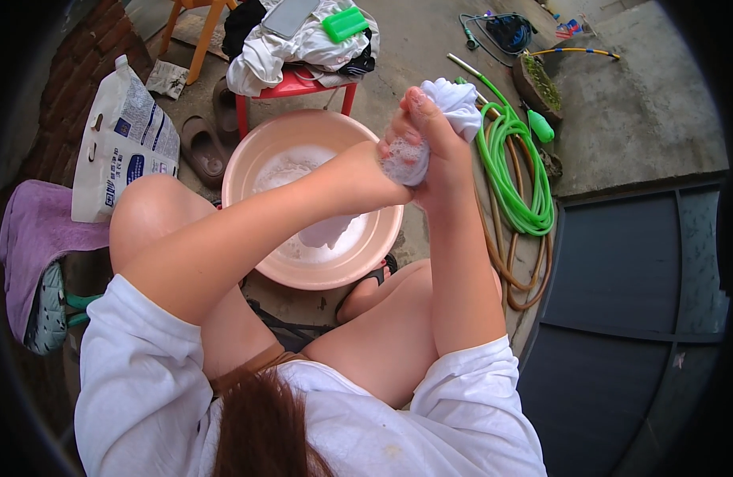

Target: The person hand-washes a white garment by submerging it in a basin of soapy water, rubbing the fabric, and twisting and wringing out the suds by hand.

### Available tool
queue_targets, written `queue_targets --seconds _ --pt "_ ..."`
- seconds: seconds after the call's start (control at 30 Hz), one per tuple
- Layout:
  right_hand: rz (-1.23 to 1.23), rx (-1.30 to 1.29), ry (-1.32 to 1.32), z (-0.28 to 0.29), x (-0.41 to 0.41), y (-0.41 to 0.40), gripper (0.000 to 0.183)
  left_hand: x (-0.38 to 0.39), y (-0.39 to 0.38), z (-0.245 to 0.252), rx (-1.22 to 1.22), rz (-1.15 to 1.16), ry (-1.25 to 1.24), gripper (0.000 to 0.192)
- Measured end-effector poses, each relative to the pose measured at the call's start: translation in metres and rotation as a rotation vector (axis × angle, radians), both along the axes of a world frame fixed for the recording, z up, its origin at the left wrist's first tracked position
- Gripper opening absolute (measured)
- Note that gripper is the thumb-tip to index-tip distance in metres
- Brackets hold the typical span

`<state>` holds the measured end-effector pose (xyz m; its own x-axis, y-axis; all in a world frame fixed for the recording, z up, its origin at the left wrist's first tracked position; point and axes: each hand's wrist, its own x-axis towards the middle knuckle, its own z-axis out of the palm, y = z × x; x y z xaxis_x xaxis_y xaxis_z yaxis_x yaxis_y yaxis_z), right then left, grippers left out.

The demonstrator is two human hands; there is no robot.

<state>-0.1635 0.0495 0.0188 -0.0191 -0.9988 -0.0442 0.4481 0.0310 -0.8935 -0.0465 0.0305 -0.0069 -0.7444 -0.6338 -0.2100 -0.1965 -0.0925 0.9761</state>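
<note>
Both hands are shut on a bunched, twisted white cloth [457,106] covered in suds. My right hand [442,134] wraps its upper part, and cloth bulges out past the thumb side. My left hand [391,186] grips lower down, with its fingers largely hidden. Foam clings to the fingers and to the lower bunch of cloth. The hands are above the right rim of a pale pink plastic basin [271,140]. Sudsy water [289,164] fills its bottom. A pale piece of fabric [330,231] shows in the basin below my left forearm.
A red stool [292,82] behind the basin bears white clothes [256,62], a phone [290,18] and a green soap bar [345,24]. Left are a detergent bag [127,143], brown slippers [204,149] and a purple towel [50,220]. A coiled green hose [491,161] lies right.
</note>
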Motion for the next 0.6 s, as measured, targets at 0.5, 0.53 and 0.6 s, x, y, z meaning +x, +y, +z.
queue_targets --seconds 0.5,0.53,0.6 --pt "0.051 0.021 -0.056 0.004 0.0 0.004 0.023 0.0 0.004 -0.008 -0.16 -0.032 0.113 0.042" --pt "0.073 0.012 -0.069 0.004 -0.002 0.004 0.023 0.001 0.004 -0.001 -0.142 -0.053 0.062 0.042" --pt "0.094 0.004 -0.082 0.002 -0.005 0.003 0.024 0.002 0.004 0.0 -0.122 -0.074 0.011 0.043"
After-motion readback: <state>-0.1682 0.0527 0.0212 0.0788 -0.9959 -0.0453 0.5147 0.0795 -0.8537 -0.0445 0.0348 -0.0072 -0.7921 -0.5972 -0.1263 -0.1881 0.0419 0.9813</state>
